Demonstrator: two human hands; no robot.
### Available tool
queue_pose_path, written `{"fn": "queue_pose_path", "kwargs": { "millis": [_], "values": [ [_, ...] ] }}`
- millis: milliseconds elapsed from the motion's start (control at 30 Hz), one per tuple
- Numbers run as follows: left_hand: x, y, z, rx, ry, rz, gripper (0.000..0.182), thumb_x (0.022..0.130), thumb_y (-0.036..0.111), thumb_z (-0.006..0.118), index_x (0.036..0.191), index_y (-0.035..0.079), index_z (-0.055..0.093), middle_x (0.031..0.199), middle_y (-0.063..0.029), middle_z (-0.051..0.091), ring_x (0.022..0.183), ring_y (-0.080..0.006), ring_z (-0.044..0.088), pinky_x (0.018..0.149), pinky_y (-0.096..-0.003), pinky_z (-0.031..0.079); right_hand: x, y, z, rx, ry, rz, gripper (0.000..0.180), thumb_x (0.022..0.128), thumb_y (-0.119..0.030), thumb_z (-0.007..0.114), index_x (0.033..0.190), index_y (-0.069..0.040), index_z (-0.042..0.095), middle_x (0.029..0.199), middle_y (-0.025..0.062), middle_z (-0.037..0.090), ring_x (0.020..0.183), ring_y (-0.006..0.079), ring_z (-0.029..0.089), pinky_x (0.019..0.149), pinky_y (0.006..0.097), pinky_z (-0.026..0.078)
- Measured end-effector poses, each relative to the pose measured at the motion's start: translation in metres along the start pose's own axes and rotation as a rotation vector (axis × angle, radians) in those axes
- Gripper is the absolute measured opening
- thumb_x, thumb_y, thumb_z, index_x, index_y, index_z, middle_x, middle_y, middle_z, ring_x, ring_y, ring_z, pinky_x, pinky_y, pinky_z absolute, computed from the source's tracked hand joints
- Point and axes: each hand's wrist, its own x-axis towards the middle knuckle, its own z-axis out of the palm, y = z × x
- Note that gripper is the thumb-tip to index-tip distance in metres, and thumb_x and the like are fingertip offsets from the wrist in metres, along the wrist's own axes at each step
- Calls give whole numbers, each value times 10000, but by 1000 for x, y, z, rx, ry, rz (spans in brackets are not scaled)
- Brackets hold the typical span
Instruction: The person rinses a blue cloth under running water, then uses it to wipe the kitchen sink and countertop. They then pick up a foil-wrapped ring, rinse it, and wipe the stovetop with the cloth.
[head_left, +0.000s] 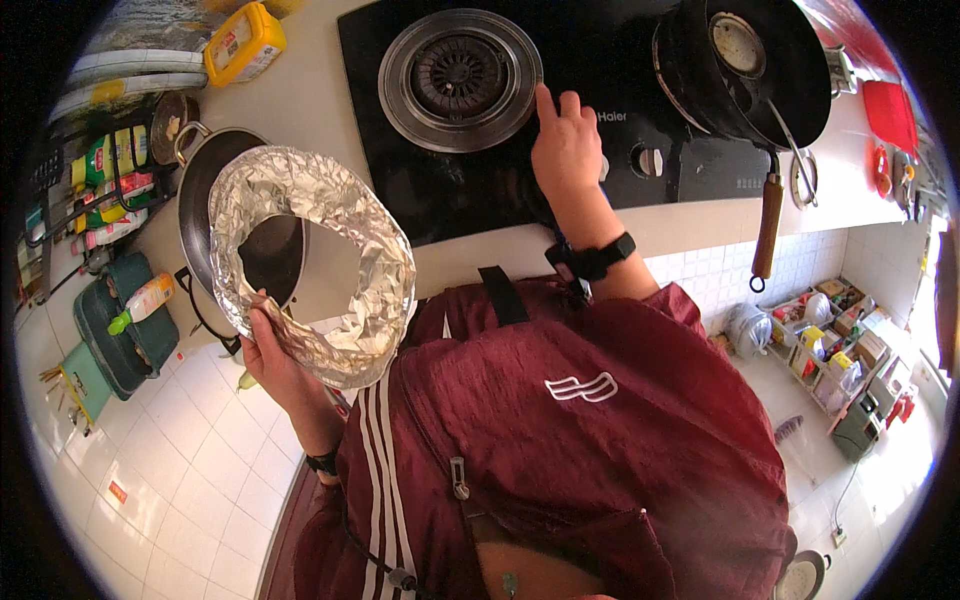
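My left hand (271, 360) grips the lower left edge of a crumpled aluminium foil ring (379, 247) with a wide hole in its middle. The ring hangs in front of a dark two-handled pan (199, 202) on the counter and hides part of it. Over the black glass gas hob (465, 191), my right hand (568, 142) reaches out with its index fingertip at the rim of the left burner's round metal drip pan (405, 124). The other fingers are partly bent, and nothing shows in them. The burner head (459, 73) shows no flame.
A black wok (806, 82) with a wooden handle (766, 225) covers the right burner. A control knob (649, 161) is near the hob's front. A yellow tub (246, 45) stands at the back left. Bottles (112, 161) fill a rack at left.
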Motion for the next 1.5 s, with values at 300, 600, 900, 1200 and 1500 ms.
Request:
{"fn": "queue_pose_path", "kwargs": {
  "millis": [300, 600, 900, 1200, 1500],
  "values": [
    [-2, 2, 3, 1, 8, -12, 290, 1057, 162, 532, 1247, -35, 626, 1201, -92, 675, 1050, -126, 632, 922, -275, 508, 0, 2, 3, 58, 31, 20, 535, 830, -18, 582, 1350, -141, 565, 1114, 151, 560, 949, 362, 589, 800, 421, 543],
    [1, -3, -10, -7, 0, -20, 296, 1054, 168, 542, 1258, -31, 624, 1209, -101, 681, 1064, -127, 634, 938, -276, 502, 11, 4, 8, 415, 413, 127, 184, 892, -128, 672, 1073, -120, 642, 1114, 139, 611, 988, 382, 609, 819, 470, 524],
    [2, -8, -4, -11, -22, -18, 287, 1054, 176, 545, 1247, -21, 627, 1200, -93, 684, 1063, -122, 629, 954, -273, 486, 92, 23, 52, 309, 427, 70, 98, 848, -143, 710, 900, -99, 639, 931, 128, 614, 859, 394, 604, 714, 476, 510],
    [8, -3, 17, -44, -95, 2, 262, 1053, 170, 545, 1214, -9, 649, 1166, -69, 685, 1015, -107, 627, 899, -270, 496, 20, 19, 23, 312, 248, 22, 80, 839, -80, 676, 833, -88, 596, 893, 143, 595, 832, 390, 605, 690, 482, 503],
    [2, 6, 9, 14, -100, 34, 251, 1051, 154, 541, 1202, -15, 650, 1119, -61, 691, 981, -98, 625, 881, -253, 488, 40, 0, 14, 365, 374, 123, 465, 910, -150, 640, 1345, -17, 542, 1343, 242, 557, 1209, 445, 539, 994, 500, 473]
  ]
}}
